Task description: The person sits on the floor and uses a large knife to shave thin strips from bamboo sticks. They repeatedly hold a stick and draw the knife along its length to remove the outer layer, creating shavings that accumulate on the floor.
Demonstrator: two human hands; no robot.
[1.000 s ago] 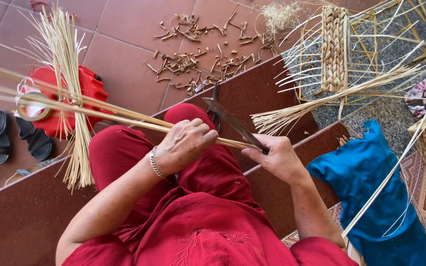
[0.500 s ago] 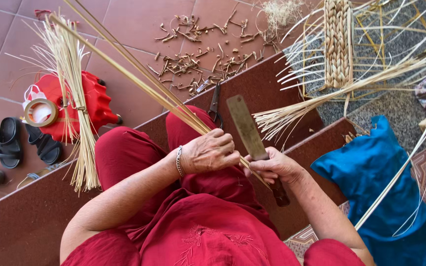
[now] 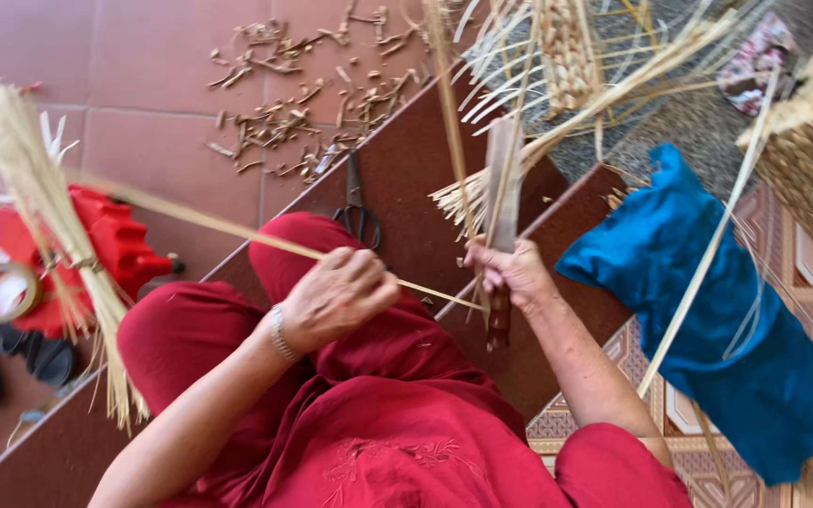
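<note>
Your left hand [image 3: 336,296] is fisted around a thin cane strip [image 3: 228,226] running toward ten o'clock. Your right hand [image 3: 512,273] grips a knife [image 3: 502,202], blade up at twelve o'clock. Scissors [image 3: 357,202] lie just beyond your knee; blue cloth [image 3: 735,339] crowds three o'clock. The blade has swung upright since before.

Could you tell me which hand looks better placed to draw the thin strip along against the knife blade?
Probably the left hand: it already pinches the long pale strip, which runs from it across to the blade. The right hand is taken up gripping the knife upright by its dark handle.
</note>
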